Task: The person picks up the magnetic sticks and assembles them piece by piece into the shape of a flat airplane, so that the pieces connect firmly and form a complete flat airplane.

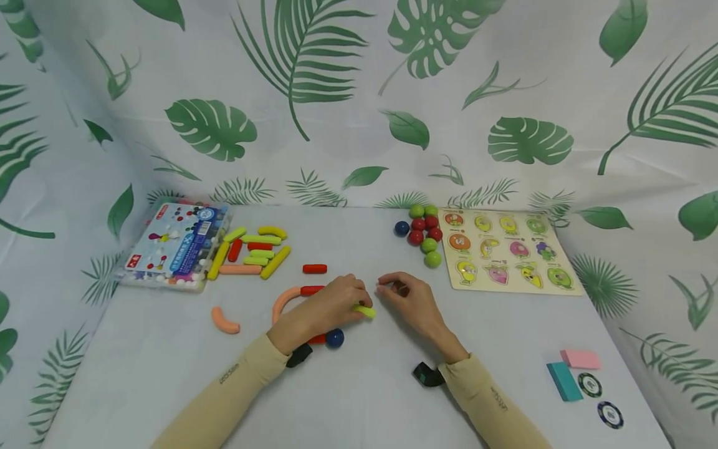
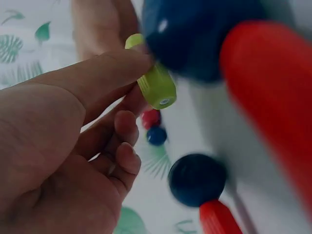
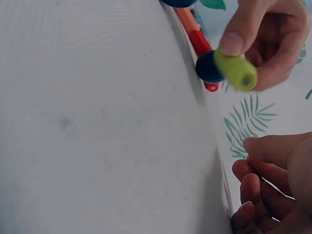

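Observation:
My left hand (image 1: 336, 300) pinches a short yellow-green magnetic rod (image 1: 366, 311) between thumb and fingers; its round end with a small metal dot (image 3: 247, 80) faces the right hand. A small gap away, my right hand (image 1: 414, 304) holds nothing, its fingers loosely bent. Under and beside the left hand lies a partly hidden assembly: a curved orange rod (image 1: 283, 302), a red rod (image 1: 311, 290) and a dark blue ball (image 1: 335, 338) with another red rod (image 1: 316, 340) at it. In the left wrist view a big blue ball (image 2: 195, 39) and a red rod (image 2: 273, 83) loom close.
Left of the hands lie a loose red rod (image 1: 315, 269), a curved orange piece (image 1: 225, 320) and several coloured rods (image 1: 240, 269) beside a plastic box (image 1: 174, 243). Balls (image 1: 417, 224) and a fruit board (image 1: 513, 252) stand back right. Blocks (image 1: 564, 381) and chips (image 1: 610, 415) lie front right.

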### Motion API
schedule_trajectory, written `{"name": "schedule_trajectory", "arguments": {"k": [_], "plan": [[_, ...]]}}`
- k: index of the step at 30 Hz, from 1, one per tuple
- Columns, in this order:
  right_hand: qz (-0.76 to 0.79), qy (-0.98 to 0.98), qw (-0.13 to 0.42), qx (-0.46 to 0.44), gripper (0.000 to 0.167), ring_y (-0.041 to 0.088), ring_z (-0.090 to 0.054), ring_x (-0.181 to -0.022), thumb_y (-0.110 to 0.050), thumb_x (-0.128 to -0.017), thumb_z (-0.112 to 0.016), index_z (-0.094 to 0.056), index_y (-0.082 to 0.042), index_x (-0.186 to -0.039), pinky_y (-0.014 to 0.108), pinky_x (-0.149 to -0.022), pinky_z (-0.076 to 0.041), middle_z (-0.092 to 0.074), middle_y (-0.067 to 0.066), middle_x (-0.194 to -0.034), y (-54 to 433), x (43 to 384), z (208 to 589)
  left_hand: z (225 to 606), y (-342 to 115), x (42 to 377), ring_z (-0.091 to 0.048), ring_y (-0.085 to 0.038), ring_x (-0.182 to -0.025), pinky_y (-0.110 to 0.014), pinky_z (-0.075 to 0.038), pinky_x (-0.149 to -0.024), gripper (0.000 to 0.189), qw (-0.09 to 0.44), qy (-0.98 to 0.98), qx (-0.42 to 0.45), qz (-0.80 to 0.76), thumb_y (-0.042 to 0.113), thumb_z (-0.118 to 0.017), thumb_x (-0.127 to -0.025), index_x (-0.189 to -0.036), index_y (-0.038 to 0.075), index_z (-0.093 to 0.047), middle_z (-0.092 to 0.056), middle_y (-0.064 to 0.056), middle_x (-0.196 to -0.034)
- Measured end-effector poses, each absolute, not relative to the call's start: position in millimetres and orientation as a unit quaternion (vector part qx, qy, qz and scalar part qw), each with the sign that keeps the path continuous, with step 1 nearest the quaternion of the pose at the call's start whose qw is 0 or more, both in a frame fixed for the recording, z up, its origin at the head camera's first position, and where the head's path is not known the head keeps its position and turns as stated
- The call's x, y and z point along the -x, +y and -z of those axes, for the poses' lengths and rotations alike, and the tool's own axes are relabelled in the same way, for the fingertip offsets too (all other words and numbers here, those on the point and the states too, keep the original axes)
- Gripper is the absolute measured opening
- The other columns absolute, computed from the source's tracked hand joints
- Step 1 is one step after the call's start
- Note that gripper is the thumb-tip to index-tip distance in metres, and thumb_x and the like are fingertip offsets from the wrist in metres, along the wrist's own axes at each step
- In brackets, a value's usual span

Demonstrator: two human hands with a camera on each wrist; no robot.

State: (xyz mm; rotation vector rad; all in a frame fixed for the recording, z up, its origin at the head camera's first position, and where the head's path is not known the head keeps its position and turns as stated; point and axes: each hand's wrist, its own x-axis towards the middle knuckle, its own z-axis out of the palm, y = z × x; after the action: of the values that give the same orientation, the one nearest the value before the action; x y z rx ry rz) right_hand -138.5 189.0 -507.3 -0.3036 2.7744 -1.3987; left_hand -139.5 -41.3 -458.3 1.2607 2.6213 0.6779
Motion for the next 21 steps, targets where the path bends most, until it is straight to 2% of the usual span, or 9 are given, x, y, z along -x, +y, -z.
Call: {"name": "schedule_trajectory", "arguments": {"k": [6,8,14,17,21], "plan": [[0.445,0.89,0.012,0.098,0.017,0.016,-0.059,-0.084,-0.028,-0.096,-0.072,-0.074,-0.02,-0.111,0.022,-0.075,-0.048,-0.068,-0.003,-0.094,188,139,507,470,-33,138,-0.056,-0.016,-0.094,-0.025,-0.046,-0.082,0.021,0.09,0.885,-0.416,-0.188,0.02,-0.081,-0.088,-0.107,0.014,-0.078,-0.068,0.001,-0.102],[0.442,0.892,0.013,0.096,0.017,0.016,-0.059,-0.084,-0.028,-0.096,-0.072,-0.074,-0.02,-0.111,0.022,-0.075,-0.048,-0.068,-0.003,-0.093,188,139,507,470,-38,137,-0.056,-0.016,-0.097,-0.027,-0.047,-0.086,0.024,0.09,0.888,-0.407,-0.195,0.023,-0.08,-0.089,-0.111,0.014,-0.077,-0.068,0.001,-0.105],[0.439,0.892,0.026,0.106,0.016,0.015,-0.058,-0.082,-0.03,-0.095,-0.073,-0.074,-0.023,-0.109,0.022,-0.073,-0.047,-0.065,-0.005,-0.09,183,135,506,463,-78,143,-0.056,-0.018,-0.107,-0.035,-0.051,-0.095,0.027,0.067,0.895,-0.338,-0.284,0.02,-0.078,-0.091,-0.116,0.01,-0.075,-0.068,-0.003,-0.113],[0.44,0.886,0.047,0.134,0.018,0.014,-0.057,-0.081,-0.033,-0.092,-0.076,-0.074,-0.024,-0.108,0.023,-0.071,-0.046,-0.065,-0.005,-0.089,179,131,503,464,-99,146,-0.056,-0.019,-0.104,-0.033,-0.052,-0.092,0.028,0.042,0.9,-0.304,-0.31,0.02,-0.081,-0.088,-0.113,0.009,-0.076,-0.068,-0.004,-0.111],[0.425,0.884,0.071,0.182,0.023,0.012,-0.057,-0.081,-0.036,-0.087,-0.081,-0.073,-0.023,-0.106,0.023,-0.071,-0.047,-0.066,-0.008,-0.09,171,124,501,471,-113,149,-0.055,-0.018,-0.101,-0.032,-0.052,-0.089,0.029,0.043,0.905,-0.282,-0.315,0.024,-0.081,-0.087,-0.112,0.01,-0.076,-0.069,-0.003,-0.108]]}}
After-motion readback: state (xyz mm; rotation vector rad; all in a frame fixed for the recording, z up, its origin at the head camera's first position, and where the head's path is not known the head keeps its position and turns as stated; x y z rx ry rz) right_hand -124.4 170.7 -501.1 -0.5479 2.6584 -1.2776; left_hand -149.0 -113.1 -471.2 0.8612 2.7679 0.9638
